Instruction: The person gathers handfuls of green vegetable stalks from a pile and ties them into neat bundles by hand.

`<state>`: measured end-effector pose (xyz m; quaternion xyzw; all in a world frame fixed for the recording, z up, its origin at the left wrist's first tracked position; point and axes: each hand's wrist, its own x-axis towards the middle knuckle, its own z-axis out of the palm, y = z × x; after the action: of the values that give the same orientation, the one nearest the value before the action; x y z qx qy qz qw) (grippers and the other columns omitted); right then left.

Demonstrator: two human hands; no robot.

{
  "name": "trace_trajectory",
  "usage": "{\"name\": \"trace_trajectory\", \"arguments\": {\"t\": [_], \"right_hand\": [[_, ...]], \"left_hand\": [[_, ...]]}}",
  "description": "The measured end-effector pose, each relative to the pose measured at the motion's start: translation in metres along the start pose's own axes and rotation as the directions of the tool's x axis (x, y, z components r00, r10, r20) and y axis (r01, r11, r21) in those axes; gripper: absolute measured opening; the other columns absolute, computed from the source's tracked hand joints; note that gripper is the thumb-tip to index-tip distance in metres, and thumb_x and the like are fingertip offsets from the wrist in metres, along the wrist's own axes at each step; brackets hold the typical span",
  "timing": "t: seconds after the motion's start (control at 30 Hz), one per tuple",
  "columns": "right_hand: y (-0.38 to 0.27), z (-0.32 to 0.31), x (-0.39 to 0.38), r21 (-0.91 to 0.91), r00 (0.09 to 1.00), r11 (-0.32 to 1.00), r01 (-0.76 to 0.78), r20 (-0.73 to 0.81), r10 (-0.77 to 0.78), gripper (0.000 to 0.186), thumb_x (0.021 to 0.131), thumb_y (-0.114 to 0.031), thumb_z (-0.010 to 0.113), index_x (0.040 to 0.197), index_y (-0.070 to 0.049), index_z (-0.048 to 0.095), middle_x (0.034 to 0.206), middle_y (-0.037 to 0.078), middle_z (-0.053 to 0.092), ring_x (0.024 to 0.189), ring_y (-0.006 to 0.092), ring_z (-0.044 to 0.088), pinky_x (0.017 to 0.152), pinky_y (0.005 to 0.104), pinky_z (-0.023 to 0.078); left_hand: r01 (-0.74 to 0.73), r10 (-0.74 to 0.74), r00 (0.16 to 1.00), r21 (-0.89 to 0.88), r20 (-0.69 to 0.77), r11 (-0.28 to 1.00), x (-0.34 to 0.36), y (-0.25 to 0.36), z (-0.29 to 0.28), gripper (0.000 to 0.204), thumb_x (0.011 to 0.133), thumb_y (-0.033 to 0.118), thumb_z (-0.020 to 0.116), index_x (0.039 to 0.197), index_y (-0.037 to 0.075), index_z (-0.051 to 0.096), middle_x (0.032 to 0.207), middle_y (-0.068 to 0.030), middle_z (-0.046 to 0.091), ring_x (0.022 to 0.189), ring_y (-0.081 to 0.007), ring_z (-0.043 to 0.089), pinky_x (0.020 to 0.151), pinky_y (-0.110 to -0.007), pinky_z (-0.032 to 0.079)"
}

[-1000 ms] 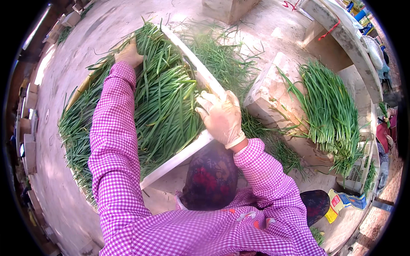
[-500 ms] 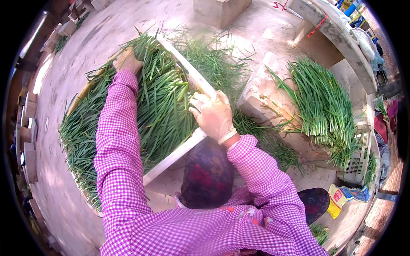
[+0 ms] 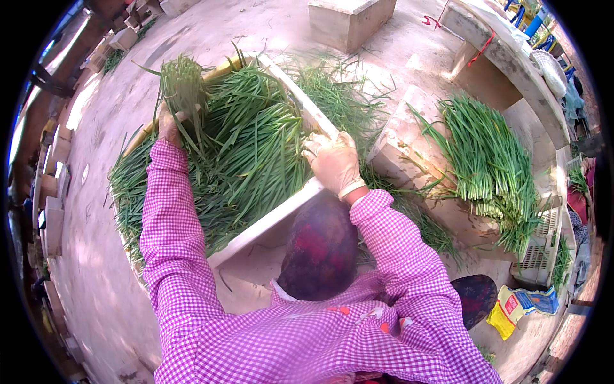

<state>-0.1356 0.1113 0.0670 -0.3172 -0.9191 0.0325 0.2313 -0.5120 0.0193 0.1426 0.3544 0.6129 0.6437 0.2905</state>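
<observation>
A large white crate (image 3: 272,221) full of long green garlic chives (image 3: 256,144) stands in front of me, to the left. At its far left edge my left hand (image 3: 169,125) is closed round a bunch of chives (image 3: 183,82), raised above the rest with its leaves upright. Part of that hand is hidden by the leaves. My right hand (image 3: 334,161), in a pale thin glove, grips the crate's right rim near the closest corner, fingers curled over the edge.
Right of the crate, a stone block (image 3: 409,137) carries a pile of chives (image 3: 489,153). Loose leaves (image 3: 332,96) litter the floor beyond the crate. A curved stone bench (image 3: 511,70), a pale plastic basket (image 3: 536,259) and a yellow-and-blue bag (image 3: 511,310) are further right.
My left hand has lifted a bunch of chives out of the crate's far part and moved left with it. My right hand keeps hold of the rim. The whole view has shifted slightly.
</observation>
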Motion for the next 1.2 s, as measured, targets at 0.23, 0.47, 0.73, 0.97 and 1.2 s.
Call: {"name": "trace_trajectory", "arguments": {"t": [0.23, 0.47, 0.73, 0.97, 1.2], "right_hand": [[-0.042, -0.023, 0.018, 0.576, 0.998, 0.818, 0.013, -0.057, 0.024, 0.037, 0.093, -0.038, 0.053, 0.118, -0.013, 0.065, 0.128, 0.010, 0.059, 0.112, 0.0279, 0.057, 0.099, 0.0411, 0.039], [-0.117, -0.037, 0.008, 0.527, 0.705, -0.494, -0.691, 0.643, -0.300, 0.070, 0.087, -0.060, 0.054, 0.130, -0.005, 0.047, 0.123, 0.009, 0.056, 0.106, 0.0198, 0.056, 0.083, 0.0355, 0.052], [-0.132, -0.013, -0.016, 0.461, 0.713, -0.603, -0.651, 0.643, -0.279, 0.031, 0.090, -0.030, 0.064, 0.113, -0.009, 0.061, 0.103, 0.003, 0.066, 0.094, 0.0161, 0.063, 0.084, 0.0330, 0.052], [-0.157, -0.039, -0.017, 0.599, 0.759, -0.538, -0.593, 0.639, -0.127, 0.028, 0.096, -0.034, 0.056, 0.105, -0.009, 0.063, 0.090, 0.000, 0.066, 0.079, 0.0125, 0.064, 0.073, 0.0282, 0.054], [-0.171, -0.026, -0.029, 0.975, 0.976, 0.187, -0.122, 0.152, -0.156, 0.065, 0.092, -0.018, 0.061, 0.146, 0.000, 0.029, 0.147, 0.016, 0.038, 0.134, 0.0223, 0.038, 0.108, 0.0318, 0.033]], "left_hand": [[0.070, 0.016, 0.967, -0.327, 0.254, 0.942, -0.096, -0.017, 0.006, 0.081, 0.065, -0.005, 0.081, 0.135, 0.005, 0.042, 0.127, -0.0086, 0.057, 0.114, -0.0215, 0.058, 0.098, -0.036, 0.050], [-0.626, 0.239, 0.780, 0.724, 0.579, 0.289, -0.195, 0.040, 0.053, 0.062, 0.065, 0.036, 0.081, 0.121, 0.021, 0.057, 0.124, 0.0000, 0.057, 0.129, -0.0251, 0.044, 0.114, -0.056, 0.016], [-0.309, 0.296, 0.912, 0.950, 0.284, 0.042, -0.280, 0.052, 0.037, 0.087, 0.067, 0.010, 0.069, 0.146, 0.017, 0.035, 0.141, -0.0136, 0.038, 0.132, -0.0349, 0.037, 0.108, -0.051, 0.028], [-0.070, 0.044, 0.998, 0.836, 0.055, 0.544, -0.312, 0.014, -0.007, 0.053, 0.092, 0.051, 0.054, 0.100, 0.000, 0.067, 0.097, -0.0183, 0.067, 0.095, -0.0316, 0.064, 0.083, -0.037, 0.050], [0.115, -0.084, 0.989, -0.290, 0.119, 0.950, -0.289, -0.013, 0.043, 0.061, 0.087, 0.053, 0.060, 0.117, 0.001, 0.056, 0.091, -0.0106, 0.066, 0.087, -0.0206, 0.065, 0.074, -0.033, 0.055]]}}
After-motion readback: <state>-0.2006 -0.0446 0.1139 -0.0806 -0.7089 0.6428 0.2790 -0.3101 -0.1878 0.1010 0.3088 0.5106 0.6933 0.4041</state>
